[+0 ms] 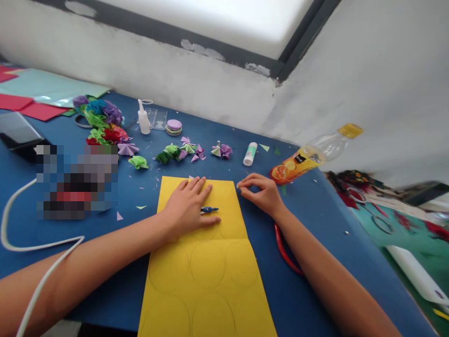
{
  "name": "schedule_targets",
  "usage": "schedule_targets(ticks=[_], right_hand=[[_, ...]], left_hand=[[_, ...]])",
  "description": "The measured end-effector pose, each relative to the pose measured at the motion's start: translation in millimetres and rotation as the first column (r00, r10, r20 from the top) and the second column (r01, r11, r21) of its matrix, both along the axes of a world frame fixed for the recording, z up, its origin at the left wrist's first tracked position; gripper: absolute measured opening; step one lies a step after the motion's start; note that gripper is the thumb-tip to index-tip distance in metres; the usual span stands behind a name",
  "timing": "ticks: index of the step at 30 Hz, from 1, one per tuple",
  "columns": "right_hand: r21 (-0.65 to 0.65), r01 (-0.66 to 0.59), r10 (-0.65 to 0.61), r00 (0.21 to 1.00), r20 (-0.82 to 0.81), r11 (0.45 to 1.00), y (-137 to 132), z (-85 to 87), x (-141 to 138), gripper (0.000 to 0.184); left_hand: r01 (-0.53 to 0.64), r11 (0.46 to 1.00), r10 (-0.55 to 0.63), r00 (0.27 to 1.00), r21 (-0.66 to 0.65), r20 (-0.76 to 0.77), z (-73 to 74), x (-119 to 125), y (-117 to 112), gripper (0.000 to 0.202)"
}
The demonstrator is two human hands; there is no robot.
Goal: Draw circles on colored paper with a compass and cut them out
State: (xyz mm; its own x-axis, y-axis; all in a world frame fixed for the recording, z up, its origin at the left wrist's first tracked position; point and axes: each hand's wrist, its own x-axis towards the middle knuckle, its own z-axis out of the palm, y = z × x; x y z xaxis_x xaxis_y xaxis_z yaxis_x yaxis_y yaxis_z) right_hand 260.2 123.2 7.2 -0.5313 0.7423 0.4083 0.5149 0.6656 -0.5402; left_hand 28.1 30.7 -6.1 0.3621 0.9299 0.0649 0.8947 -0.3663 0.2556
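Observation:
A yellow paper sheet (206, 267) lies on the blue table (315, 243), with several circles traced on it. My left hand (189, 206) rests flat on the sheet's upper part, fingers stretched out. A small blue pen-like tool (209, 209) lies by its thumb. My right hand (261, 192) sits at the sheet's upper right corner, fingertips curled in a pinch on the paper's edge. Red scissor handles (286, 252) show under my right forearm.
Folded paper flowers (103, 124) and scraps (182, 152) lie at the back. A glue bottle (143, 119), a glue stick (250, 154), a stack of paper circles (174, 127) and a tipped plastic drink bottle (312, 157) stand near. A white cable (38, 245) and phone (19, 131) lie left.

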Motion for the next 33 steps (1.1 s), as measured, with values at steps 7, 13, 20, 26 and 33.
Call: schedule_targets(ticks=[7, 13, 20, 26, 33], right_hand=[[-0.021, -0.021, 0.021, 1.0, 0.001, 1.0, 3.3, 0.5, 2.2, 0.01], [-0.034, -0.002, 0.004, 0.999, 0.037, 0.999, 7.4, 4.5, 4.9, 0.009], [-0.056, -0.043, 0.047, 0.997, 0.065, 0.998, 7.2, 6.2, 5.8, 0.01], [-0.007, -0.085, 0.085, 0.991, 0.103, 0.996, 7.7, 6.9, 7.6, 0.01], [0.013, -0.115, 0.113, 0.986, 0.12, 0.993, 7.8, 5.3, 8.3, 0.011]], left_hand=[[-0.009, 1.0, 0.009, 1.0, 0.019, -0.004, -0.3, 0.7, -0.9, 0.087], [-0.009, 1.0, 0.009, 1.0, 0.022, 0.002, -3.3, 0.8, 0.0, 0.088], [-0.01, 1.0, 0.01, 1.0, 0.005, 0.003, -3.1, 1.5, 0.0, 0.088], [-0.014, 1.0, 0.014, 1.0, 0.013, -0.002, -1.6, 1.1, -1.2, 0.087], [-0.018, 1.0, 0.018, 1.0, 0.005, -0.011, -0.1, 1.8, -0.9, 0.087]])
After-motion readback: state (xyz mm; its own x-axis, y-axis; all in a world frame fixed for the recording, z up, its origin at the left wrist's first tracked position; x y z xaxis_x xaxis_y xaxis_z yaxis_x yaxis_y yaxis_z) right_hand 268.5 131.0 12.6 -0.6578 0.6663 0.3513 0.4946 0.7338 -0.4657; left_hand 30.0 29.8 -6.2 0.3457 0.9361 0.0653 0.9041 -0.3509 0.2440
